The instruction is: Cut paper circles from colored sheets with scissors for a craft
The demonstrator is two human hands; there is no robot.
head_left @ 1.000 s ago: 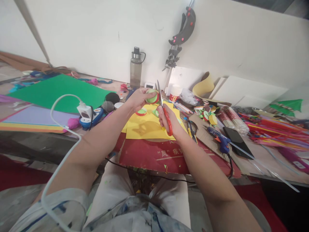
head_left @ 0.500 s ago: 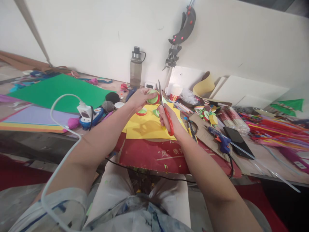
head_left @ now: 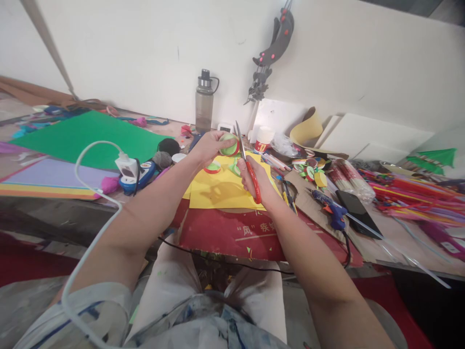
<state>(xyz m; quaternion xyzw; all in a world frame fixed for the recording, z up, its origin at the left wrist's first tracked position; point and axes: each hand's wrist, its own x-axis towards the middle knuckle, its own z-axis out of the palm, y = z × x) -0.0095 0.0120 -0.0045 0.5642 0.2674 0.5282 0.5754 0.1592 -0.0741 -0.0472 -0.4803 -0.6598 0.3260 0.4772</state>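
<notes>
My left hand (head_left: 211, 147) pinches a round light-green piece with a red rim (head_left: 230, 147), held up above the yellow sheets (head_left: 214, 196). Red-handled scissors (head_left: 252, 175) are gripped in my right hand (head_left: 258, 180), their blades pointing up and away, close to the right edge of the round piece. The blades look nearly closed. Another green piece with a red edge (head_left: 212, 168) lies on the yellow paper below my left hand. A pale green scrap (head_left: 234, 167) shows beside my right fingers.
Beyond the hands stand a water bottle (head_left: 204, 104) and a paper cup (head_left: 264, 139). To the right lie a blue glue gun (head_left: 336, 213), a phone (head_left: 358, 213) and pipe cleaners (head_left: 414, 194). A green sheet (head_left: 87, 138) and a white cable (head_left: 78, 271) are on the left.
The scissor blades have come closer together. The round piece in my left hand has turned slightly; both hands stay in nearly the same place.
</notes>
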